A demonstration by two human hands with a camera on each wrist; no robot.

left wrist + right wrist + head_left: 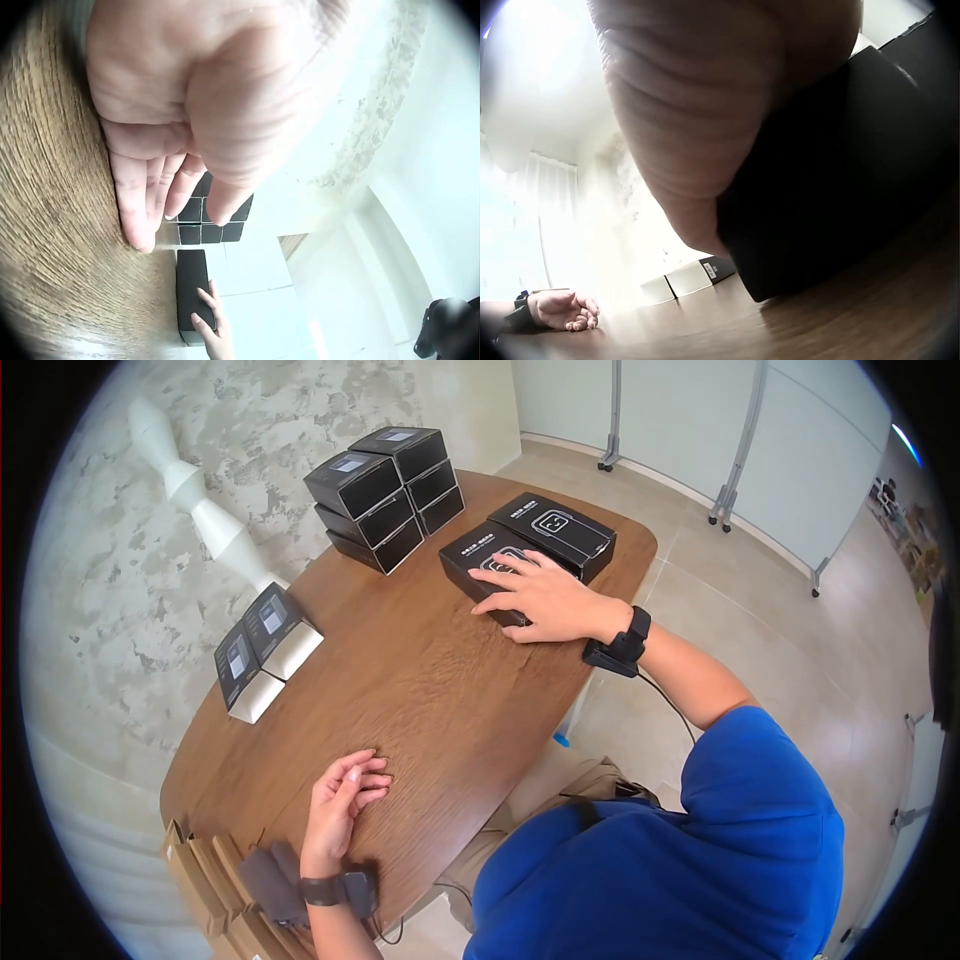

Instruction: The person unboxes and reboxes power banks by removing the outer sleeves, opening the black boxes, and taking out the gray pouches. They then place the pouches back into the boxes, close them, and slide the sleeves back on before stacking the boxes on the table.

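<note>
Box [470, 550] beneath spread fingers of right hand [548, 600]

Lies flat and black on the wooden table [430, 690], directly under palm and fingers. Touched along the top by fingers fairly straight and fanned apart, with tips toward the long edge. Met on the side by the thumb, as seen from the right wrist. Just beside, farther out: second box [560, 530], dark too, with a rounded screen-like outline printed on top.

Well apart from these, nearer the body: left hand [345, 800], resting on the wood with palm turned up, fingers loosely bent and lying close to one another.

Toward the wall-side edge: stack of black boxes [375, 520], two columns side by side, three high in each. Farther along the same edge: pair of boxes with white sides [285, 652], set next to each other. Cannot tell contents of any; hidden behind closed faces. At the table's end, close to the left wrist: brown cardboard pieces [205, 875] and dark grey bundle [270, 885].
</note>
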